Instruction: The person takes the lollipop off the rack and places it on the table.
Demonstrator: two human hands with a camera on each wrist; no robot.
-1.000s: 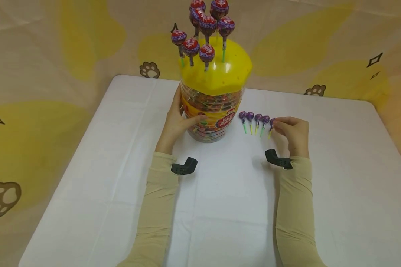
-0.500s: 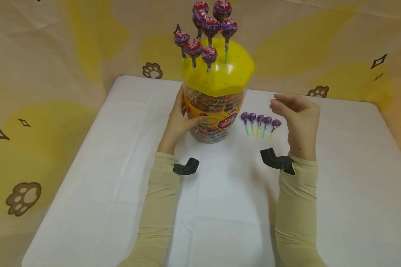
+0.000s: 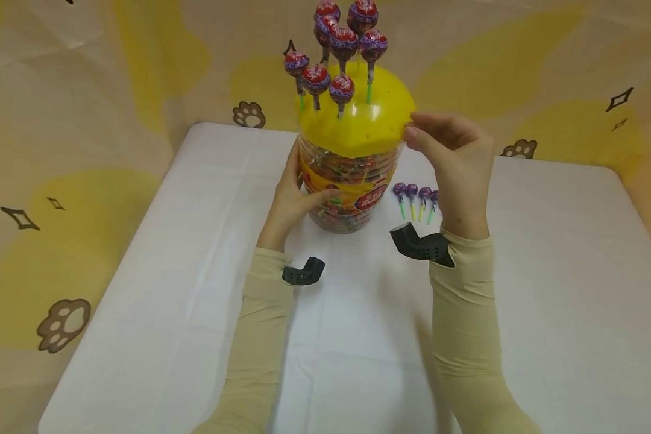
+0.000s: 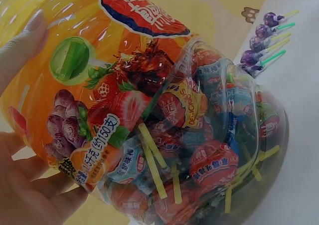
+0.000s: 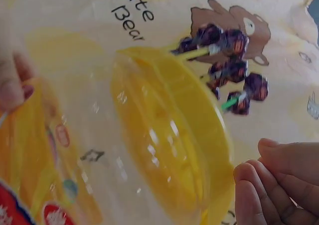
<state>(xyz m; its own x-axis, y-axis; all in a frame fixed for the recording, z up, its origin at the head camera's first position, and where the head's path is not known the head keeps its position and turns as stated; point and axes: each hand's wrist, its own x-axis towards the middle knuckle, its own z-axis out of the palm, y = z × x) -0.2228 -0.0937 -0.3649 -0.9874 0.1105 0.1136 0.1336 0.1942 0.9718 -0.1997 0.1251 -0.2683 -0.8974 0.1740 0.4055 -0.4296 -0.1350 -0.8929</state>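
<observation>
A large clear jar of lollipops [image 3: 340, 211] with a bulging yellow lid [image 3: 358, 132] stands at the table's back. My left hand [image 3: 287, 202] holds its left side, thumb across the front label and fingers round behind. Several red and purple wrapped lollipops [image 3: 342, 90] stick up from the lid. My right hand [image 3: 456, 163] is raised at the lid's right edge. Its fingertips [image 5: 244, 170] are at the yellow rim; whether they touch it I cannot tell. I see nothing held there. Below it, a row of purple lollipops [image 3: 411, 191] lies on the table, partly hidden by my right hand.
A white cloth covers the table [image 3: 358, 337]. Behind and to the left hangs a beige and yellow patterned cloth [image 3: 114, 84] with paw prints. A black wrist camera [image 3: 304, 272] sits on my left wrist, and another black camera [image 3: 420, 244] on my right.
My right hand has left the rightmost purple lollipop on the table, risen, and moved left to the lid. My left hand keeps its hold on the jar.
</observation>
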